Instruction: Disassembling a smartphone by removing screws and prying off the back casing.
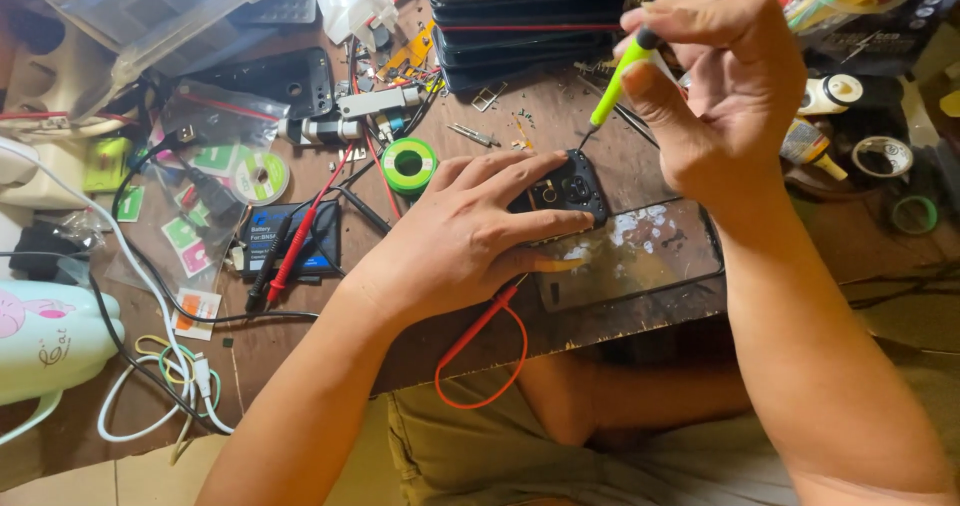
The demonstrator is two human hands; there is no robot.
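Observation:
My left hand (470,236) lies flat over an opened black phone (570,188) on the wooden bench, pinning it down with the fingers spread across its body. My right hand (725,86) grips a small lime-green screwdriver (615,84) upright between thumb and fingers. Its thin tip touches the top edge of the phone near the camera housing. A worn dark mat (640,251) lies under and to the right of the phone.
A green solder spool (409,165), red and black probe leads (300,241), a flat battery (255,241), a black phone cover (285,81), stacked phones (530,16), glue bottles (830,96), tape rolls (880,156) and white cables (150,286) crowd the bench. A red wire loop (490,351) hangs off the front edge.

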